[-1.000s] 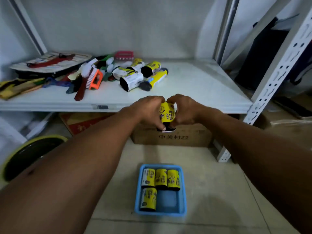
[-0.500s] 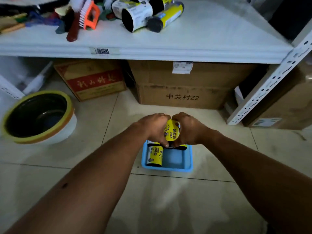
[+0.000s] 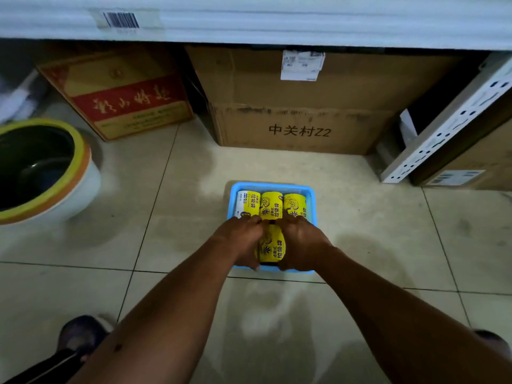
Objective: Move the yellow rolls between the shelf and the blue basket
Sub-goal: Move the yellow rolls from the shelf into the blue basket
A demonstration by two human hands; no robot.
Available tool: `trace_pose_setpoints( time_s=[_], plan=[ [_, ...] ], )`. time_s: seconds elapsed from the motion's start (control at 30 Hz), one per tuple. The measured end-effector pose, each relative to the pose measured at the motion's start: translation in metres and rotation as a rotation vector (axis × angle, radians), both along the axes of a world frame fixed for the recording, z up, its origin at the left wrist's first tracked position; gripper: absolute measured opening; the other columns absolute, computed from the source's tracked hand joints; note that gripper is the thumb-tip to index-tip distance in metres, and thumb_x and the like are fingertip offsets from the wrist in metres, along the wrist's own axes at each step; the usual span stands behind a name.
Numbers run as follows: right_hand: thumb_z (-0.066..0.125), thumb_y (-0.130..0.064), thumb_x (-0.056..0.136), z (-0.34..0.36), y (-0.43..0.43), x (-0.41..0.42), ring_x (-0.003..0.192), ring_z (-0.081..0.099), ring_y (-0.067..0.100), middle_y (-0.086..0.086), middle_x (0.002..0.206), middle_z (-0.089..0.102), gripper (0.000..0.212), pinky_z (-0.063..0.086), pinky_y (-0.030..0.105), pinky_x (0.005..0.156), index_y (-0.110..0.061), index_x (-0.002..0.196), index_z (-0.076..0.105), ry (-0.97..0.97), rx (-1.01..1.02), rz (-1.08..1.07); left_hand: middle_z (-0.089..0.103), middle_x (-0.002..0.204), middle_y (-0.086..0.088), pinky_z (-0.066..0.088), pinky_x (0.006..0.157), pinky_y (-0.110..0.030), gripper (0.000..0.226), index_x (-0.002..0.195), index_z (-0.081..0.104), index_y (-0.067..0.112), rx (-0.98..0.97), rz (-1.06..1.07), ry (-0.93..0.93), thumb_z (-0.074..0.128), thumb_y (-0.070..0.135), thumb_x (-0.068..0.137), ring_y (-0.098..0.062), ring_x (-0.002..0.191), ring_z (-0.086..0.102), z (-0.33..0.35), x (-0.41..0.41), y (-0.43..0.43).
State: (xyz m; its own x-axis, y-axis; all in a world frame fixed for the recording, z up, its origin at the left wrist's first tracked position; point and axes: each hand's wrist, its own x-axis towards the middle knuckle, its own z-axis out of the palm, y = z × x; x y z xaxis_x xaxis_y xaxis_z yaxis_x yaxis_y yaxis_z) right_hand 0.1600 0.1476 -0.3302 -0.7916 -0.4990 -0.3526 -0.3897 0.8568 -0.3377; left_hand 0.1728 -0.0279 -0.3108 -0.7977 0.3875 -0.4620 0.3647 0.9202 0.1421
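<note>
Left hand [image 3: 240, 239], right hand [image 3: 301, 242] — gripping yellow roll [image 3: 272, 247], seemingly.

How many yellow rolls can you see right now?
4 rolls: three side by side along the basket's far wall, one gripped between left hand and right hand at the near end. Another may hide under the left hand.

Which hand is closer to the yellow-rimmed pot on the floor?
Left. The left hand holds the side of the yellow roll facing the pot; the right hand holds its far side, farther away.
</note>
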Motion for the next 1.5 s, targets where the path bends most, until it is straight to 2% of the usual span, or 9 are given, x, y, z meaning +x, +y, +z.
trace_pose_setpoints(
  time_s=[0.17,0.33,0.43,0.5,0.63,0.7,0.83,1.13,1.5],
  plan=[
    [0.084,-0.038,0.047,-0.018,-0.003,-0.001,0.105,0.060,0.032,0.004,0.128,0.049,0.087,0.054,0.043,0.083,-0.018,0.122,0.046,-0.003,0.019,-0.031,0.047,0.135,-0.001,0.048,0.091,-0.039,0.062,0.133,0.049,0.024,-0.028,0.075,0.031,0.067,0.051,0.080,-0.024,0.124,0.046,-0.023,0.009,-0.012],
    [0.088,-0.036,0.052,-0.030,-0.006,-0.001,0.104,0.061,0.035,0.010,0.139,0.034,0.089,0.053,0.045,0.085,-0.014,0.127,0.044,-0.018,0.026,-0.022,0.037,0.142,-0.001,0.048,0.095,-0.043,0.064,0.140,0.041,0.030,0.037,0.192,0.029,0.064,0.049,0.083,-0.028,0.129,0.038,-0.035,0.018,-0.017],
    [0.089,-0.036,0.052,-0.034,-0.008,0.002,0.105,0.060,0.038,0.012,0.142,0.032,0.100,0.054,0.046,0.085,-0.018,0.134,0.036,-0.032,-0.012,-0.036,0.039,0.143,0.002,0.021,0.111,-0.057,0.073,0.143,0.032,0.038,-0.061,0.138,0.160,0.061,0.059,0.080,-0.035,0.139,0.022,-0.039,0.020,-0.016],
    [0.090,-0.036,0.052,-0.035,-0.008,0.004,0.105,0.060,0.036,0.010,0.139,0.036,0.100,0.053,0.045,0.086,-0.020,0.136,0.037,-0.040,-0.084,-0.065,0.030,0.149,0.001,0.012,0.110,-0.067,0.071,0.142,0.030,0.042,-0.088,0.195,0.133,0.059,0.061,0.080,-0.043,0.143,0.007,-0.040,0.021,-0.014],
    [0.088,-0.038,0.058,-0.035,-0.009,0.009,0.106,0.060,0.033,0.007,0.138,0.036,0.093,0.051,0.043,0.091,-0.019,0.137,0.043,-0.054,-0.158,-0.092,0.022,0.150,-0.007,0.044,0.099,-0.058,0.068,0.140,0.033,0.039,-0.029,0.279,0.009,0.066,0.050,0.082,-0.053,0.142,0.000,-0.040,0.020,-0.014],
    [0.086,-0.038,0.061,-0.035,-0.010,0.010,0.104,0.060,0.033,0.007,0.137,0.037,0.087,0.052,0.042,0.088,-0.018,0.135,0.045,-0.038,-0.157,-0.092,0.023,0.149,-0.007,0.051,0.093,-0.052,0.064,0.136,0.040,0.037,-0.017,0.281,0.012,0.069,0.049,0.080,-0.050,0.143,0.005,-0.038,0.017,-0.018],
    [0.086,-0.033,0.063,-0.031,-0.012,0.011,0.109,0.058,0.030,0.004,0.140,0.038,0.083,0.051,0.041,0.090,-0.017,0.136,0.048,-0.024,-0.194,-0.115,0.027,0.147,-0.004,0.053,0.091,-0.048,0.065,0.130,0.049,0.035,0.008,0.287,0.037,0.073,0.055,0.073,-0.042,0.140,0.015,-0.038,0.014,-0.020],
    [0.082,-0.033,0.068,-0.045,-0.009,0.014,0.100,0.062,0.037,0.011,0.139,0.030,0.075,0.054,0.043,0.086,-0.018,0.133,0.047,0.021,-0.108,-0.097,0.017,0.154,-0.001,0.053,0.087,-0.045,0.060,0.135,0.045,0.038,-0.032,0.272,0.118,0.058,0.063,0.082,-0.036,0.141,0.008,-0.038,0.025,-0.014],
    [0.083,-0.030,0.067,-0.026,0.004,0.013,0.112,0.056,0.032,0.009,0.131,0.041,0.085,0.049,0.038,0.092,-0.025,0.141,0.041,-0.107,-0.192,-0.140,0.007,0.159,-0.006,0.047,0.091,-0.048,0.068,0.145,0.026,0.038,-0.074,0.264,0.118,0.042,0.069,0.087,-0.037,0.137,0.025,-0.028,0.021,-0.006]
  ],
)
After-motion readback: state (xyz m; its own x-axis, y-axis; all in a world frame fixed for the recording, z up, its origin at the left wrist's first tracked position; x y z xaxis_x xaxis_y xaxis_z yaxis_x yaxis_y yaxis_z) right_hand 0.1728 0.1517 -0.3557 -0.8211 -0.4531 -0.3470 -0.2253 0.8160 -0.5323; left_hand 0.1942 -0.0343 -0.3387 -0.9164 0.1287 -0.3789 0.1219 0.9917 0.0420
